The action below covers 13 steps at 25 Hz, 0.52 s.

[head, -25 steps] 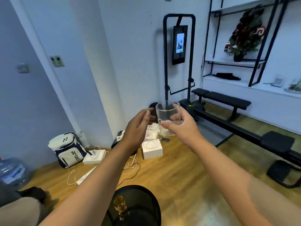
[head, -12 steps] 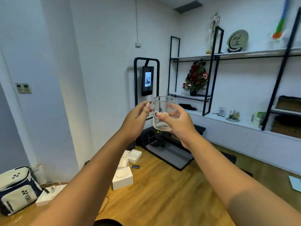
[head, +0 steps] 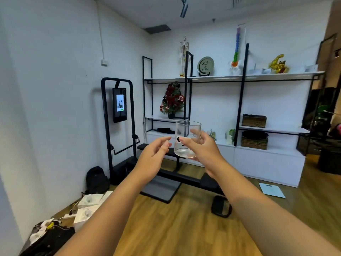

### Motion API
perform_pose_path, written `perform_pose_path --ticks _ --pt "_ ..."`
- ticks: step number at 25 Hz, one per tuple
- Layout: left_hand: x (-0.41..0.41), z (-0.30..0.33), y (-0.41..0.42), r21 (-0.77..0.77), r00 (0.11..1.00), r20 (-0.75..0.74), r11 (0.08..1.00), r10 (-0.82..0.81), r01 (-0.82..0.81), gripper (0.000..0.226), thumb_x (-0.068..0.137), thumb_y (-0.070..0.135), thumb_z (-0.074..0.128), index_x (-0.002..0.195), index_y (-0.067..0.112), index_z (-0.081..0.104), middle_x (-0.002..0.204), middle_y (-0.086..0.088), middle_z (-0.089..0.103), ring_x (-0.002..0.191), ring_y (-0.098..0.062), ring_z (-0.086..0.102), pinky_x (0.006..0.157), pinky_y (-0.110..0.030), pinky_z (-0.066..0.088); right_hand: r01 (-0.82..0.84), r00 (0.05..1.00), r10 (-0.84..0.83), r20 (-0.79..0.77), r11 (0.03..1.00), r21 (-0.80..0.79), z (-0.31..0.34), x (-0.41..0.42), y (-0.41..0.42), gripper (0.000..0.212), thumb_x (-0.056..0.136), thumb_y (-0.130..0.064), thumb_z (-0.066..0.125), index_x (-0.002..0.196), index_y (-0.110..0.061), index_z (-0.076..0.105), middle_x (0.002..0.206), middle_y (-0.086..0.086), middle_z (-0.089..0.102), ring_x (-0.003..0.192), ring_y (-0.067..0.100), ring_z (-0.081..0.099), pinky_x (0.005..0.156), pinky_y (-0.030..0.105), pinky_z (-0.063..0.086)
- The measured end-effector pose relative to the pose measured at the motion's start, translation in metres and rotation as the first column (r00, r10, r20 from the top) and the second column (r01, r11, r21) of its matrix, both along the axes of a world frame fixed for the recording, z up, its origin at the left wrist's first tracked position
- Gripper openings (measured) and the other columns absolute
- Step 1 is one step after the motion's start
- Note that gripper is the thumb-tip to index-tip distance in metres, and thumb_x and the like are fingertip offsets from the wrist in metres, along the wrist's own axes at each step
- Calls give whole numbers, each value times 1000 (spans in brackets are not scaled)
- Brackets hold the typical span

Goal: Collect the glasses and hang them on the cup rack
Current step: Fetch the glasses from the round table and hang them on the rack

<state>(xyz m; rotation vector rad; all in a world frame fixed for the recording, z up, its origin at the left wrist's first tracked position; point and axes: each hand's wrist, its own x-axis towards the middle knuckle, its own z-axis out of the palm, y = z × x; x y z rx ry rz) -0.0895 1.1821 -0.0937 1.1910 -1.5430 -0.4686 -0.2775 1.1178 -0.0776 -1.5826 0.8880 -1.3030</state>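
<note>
A clear glass (head: 186,134) with a small black-and-white print is held upright in front of me at chest height. My right hand (head: 202,148) grips it from the right side, thumb on the front and fingers behind. My left hand (head: 154,156) hovers just left of the glass with fingers apart, fingertips close to it but not touching. No cup rack is in view.
A black exercise frame with a screen (head: 119,105) stands against the left wall. A black bench (head: 184,177) crosses the wooden floor ahead. White wall shelves (head: 234,77) hold ornaments and baskets. Boxes, cables and bags (head: 86,207) lie at lower left.
The view has swung up and to the right, away from the floor and the small black table. My left hand has drawn slightly away from the glass, which stays in my right hand.
</note>
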Motion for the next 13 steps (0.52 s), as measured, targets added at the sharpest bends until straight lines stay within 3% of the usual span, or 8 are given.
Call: perform_pose_path --ticks 5,9,13 --pt "-16 6 -34 28 992 51 993 -115 113 34 108 42 48 139 37 60 126 17 68 119 2 61 90 -12 45 170 985 -170 7 985 20 -5 -44 -5 90 56 -66 90 134 -35 59 122 -1 71 113 16 70 93 50 62" --pt "-55 3 -59 38 975 85 979 -204 202 30 107 42 53 135 40 61 127 20 67 118 3 60 97 -22 48 254 967 -255 16 966 46 -10 -85 -6 75 62 -58 93 126 -36 60 114 2 74 109 16 74 92 48 63" --pt "-104 3 -87 27 957 138 967 -255 254 36 105 43 54 140 34 60 128 19 65 116 4 59 96 -26 50 303 951 -305 44 952 52 -18 -133 -17 76 74 -42 94 135 -22 55 118 6 73 111 17 73 82 39 66"
